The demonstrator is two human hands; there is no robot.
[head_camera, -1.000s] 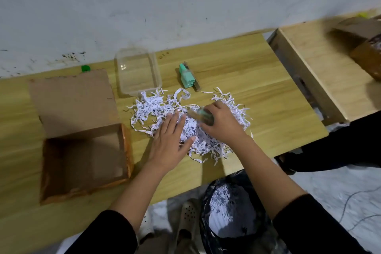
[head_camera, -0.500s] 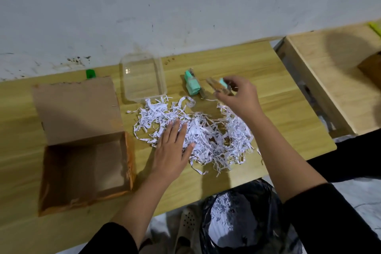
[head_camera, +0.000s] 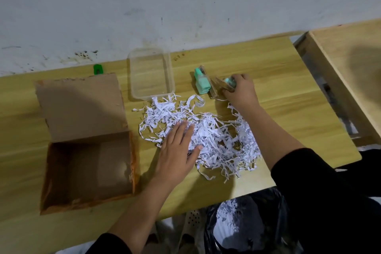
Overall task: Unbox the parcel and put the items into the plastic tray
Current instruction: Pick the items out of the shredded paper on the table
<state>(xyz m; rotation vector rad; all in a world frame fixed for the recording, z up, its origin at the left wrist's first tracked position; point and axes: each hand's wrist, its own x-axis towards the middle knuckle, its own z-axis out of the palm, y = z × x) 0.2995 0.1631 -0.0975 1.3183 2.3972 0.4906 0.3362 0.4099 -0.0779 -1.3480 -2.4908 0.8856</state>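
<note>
Wooden table (head_camera: 278, 97). Open cardboard box (head_camera: 88, 171) on the left, looks emptied. Shredded paper (head_camera: 216, 136) sits mid-table with the left hand (head_camera: 177, 150) flat and spread on it. Plastic tray (head_camera: 132, 80) at the back, nothing inside. Right hand (head_camera: 241, 90) pinches a mint item (head_camera: 226, 83) just beside a second mint item (head_camera: 202, 80) lying on the table. Probably light, rigid and slick — grip across the long sides.

White shredded paper (head_camera: 216, 134), flecked with fine dark print, lies under the left hand (head_camera: 177, 150). Left of that hand the cardboard box (head_camera: 86, 171) is brown with orange edges. The right hand (head_camera: 240, 90) grips a mint-green and clear item (head_camera: 229, 82); just left of it a second item (head_camera: 201, 82) is the same mint green. The plastic tray (head_camera: 144, 97) is colourless. The table (head_camera: 288, 99) shows pale yellow wood grain.
</note>
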